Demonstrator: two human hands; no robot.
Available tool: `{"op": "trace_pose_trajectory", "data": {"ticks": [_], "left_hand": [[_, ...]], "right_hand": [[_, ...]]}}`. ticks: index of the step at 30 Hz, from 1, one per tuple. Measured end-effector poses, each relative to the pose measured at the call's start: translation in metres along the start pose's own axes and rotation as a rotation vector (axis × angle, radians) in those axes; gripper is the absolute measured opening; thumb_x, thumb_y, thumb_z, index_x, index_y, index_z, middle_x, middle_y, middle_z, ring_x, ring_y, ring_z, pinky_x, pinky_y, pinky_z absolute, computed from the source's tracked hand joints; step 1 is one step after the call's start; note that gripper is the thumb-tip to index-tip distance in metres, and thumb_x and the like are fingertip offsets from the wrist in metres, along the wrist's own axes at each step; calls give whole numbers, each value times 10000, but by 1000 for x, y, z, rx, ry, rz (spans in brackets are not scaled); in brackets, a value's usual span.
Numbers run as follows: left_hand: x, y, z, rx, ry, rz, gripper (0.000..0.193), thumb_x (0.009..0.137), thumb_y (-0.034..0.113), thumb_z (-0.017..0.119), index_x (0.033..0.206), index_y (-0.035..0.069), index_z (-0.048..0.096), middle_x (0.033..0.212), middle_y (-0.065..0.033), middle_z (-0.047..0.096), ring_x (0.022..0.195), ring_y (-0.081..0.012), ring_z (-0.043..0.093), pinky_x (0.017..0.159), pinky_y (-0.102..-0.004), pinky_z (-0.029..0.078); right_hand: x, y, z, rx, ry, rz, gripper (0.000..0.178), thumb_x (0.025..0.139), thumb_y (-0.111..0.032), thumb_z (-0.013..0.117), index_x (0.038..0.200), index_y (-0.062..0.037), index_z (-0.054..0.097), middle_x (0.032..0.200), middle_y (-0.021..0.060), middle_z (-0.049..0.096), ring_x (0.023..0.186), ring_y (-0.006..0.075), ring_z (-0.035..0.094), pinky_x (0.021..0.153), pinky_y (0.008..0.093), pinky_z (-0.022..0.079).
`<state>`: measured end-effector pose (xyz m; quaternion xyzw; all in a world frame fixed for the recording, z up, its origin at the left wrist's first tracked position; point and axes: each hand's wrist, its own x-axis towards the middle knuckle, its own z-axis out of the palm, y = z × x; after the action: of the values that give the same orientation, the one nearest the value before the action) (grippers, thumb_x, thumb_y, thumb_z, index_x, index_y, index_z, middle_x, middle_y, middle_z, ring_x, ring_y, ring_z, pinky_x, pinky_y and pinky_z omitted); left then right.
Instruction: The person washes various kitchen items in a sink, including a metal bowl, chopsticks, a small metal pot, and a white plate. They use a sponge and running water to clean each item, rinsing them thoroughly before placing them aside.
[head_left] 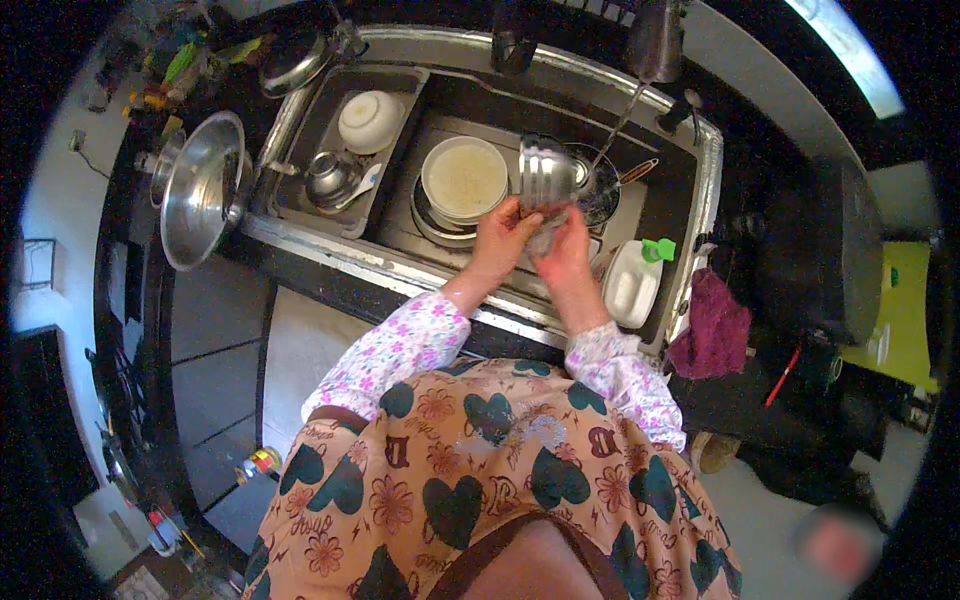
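Observation:
Over the sink's right basin, I hold a shiny, ridged steel bowl (546, 172) tilted between both hands. My left hand (500, 240) is closed on its near left side, fingers bent at the rim. My right hand (568, 250) is closed at its near right side, slightly smeared by motion. Something grey and blurred (543, 238) shows between the hands; its kind cannot be made out. A thin stream of water (622, 122) falls just beyond the bowl. Behind it sits a dark pan (602, 205) with a brown-edged handle. Left of my hands, a pale plate (464, 176) tops a stack of dishes.
The smaller left basin holds a white bowl (370, 121) and steel dishes (333, 178). A white jug with a green cap (632, 283) stands at the sink's right front. A large steel basin (203, 190) lies left; a maroon cloth (712, 325) hangs right.

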<state>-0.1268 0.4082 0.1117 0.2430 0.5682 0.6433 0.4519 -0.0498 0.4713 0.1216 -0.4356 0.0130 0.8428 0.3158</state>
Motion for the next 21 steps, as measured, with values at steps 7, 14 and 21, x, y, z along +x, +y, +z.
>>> {"op": "trace_pose_trajectory", "data": {"ticks": [7,14,21], "left_hand": [[10,-2,17,606,-170,79,220,787,58,606,994,-15,590,816,-75,631,738,-103,552,682,-255,450],[-13,19,24,195,-357,-67,200,820,67,584,1012,11,586,787,-8,598,712,-69,500,633,-228,419],[6,-4,-2,815,-312,473,281,760,29,577,1040,11,586,815,-138,644,681,-247,618,618,-321,478]], "right_hand": [[28,-17,-26,-1229,155,-1230,455,899,-248,413,1281,-4,378,1197,177,486,1076,320,483,935,379,364],[34,-89,-44,-410,-49,-53,325,841,-332,445,982,-71,577,899,92,624,796,230,611,743,356,486],[7,-24,-33,-112,44,-142,465,887,-447,364,1124,-71,501,1048,74,591,935,225,569,825,396,449]]}}
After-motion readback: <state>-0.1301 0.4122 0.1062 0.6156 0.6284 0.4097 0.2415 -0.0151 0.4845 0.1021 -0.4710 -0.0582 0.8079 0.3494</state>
